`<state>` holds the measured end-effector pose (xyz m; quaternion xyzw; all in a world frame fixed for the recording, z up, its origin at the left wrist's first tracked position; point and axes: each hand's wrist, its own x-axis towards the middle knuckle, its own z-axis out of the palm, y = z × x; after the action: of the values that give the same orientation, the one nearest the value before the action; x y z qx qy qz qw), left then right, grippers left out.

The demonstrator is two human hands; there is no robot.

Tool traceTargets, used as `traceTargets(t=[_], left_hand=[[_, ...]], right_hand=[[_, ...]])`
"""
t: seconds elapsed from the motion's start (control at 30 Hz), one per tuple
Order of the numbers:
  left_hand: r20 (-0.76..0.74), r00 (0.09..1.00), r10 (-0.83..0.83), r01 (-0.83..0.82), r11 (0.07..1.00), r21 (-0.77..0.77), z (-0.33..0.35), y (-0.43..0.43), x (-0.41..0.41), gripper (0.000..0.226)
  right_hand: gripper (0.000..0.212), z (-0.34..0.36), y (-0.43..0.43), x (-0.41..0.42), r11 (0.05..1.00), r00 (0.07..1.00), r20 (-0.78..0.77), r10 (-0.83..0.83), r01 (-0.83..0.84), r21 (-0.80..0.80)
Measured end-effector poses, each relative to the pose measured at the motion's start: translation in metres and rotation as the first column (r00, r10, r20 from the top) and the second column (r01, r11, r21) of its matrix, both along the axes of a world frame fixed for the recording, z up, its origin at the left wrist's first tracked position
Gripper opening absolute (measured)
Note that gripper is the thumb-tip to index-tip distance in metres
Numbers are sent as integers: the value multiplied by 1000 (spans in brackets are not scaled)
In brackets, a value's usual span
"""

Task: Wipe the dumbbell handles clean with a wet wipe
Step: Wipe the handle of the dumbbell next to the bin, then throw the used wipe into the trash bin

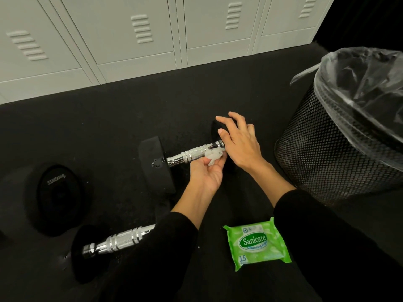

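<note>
Where a row of pale lockers (139, 40) met the black floor (109, 118), a mesh bin (322, 153) lined with a clear bag stood at the right. One dumbbell (157, 162) lay on the floor in the middle, its chrome handle (189, 155) running between two black ends; a second dumbbell (124, 237) lay nearer the person, its right part hidden under a black sleeve (174, 240). A round black weight (58, 192) lay at the left. A green pack of wipes (257, 243) lay between the person's forearms. The right hand (239, 142) rested open, fingers spread, over the far end of the middle dumbbell. The left hand (207, 173), palm up, pinched a crumpled white wipe (214, 155) against the right part of that handle, just beside the right hand.
</note>
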<state>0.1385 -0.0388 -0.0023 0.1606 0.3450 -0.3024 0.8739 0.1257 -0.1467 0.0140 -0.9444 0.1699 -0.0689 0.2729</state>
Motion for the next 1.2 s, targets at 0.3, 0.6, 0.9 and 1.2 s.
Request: traceTargets(t=[0.3,0.6,0.9,1.2], left_hand=[[173,972,-159,133,979,156,38,24,14,48],[334,823,-459,362,878,314,81,67,16,44],[447,681,-580,308,781,543,157,50,13,26],[571,314,-759,384,651,655,230,-22,-17,47]], right_hand=[[39,13,-3,13,996,988,-141,63,-54,66],[41,77,24,24,987,924,-373,81,-23,158],[20,169,20,-5,902,994,1,108,-99,420],[15,235,-82,-82,893,887,270,-375,268,360]])
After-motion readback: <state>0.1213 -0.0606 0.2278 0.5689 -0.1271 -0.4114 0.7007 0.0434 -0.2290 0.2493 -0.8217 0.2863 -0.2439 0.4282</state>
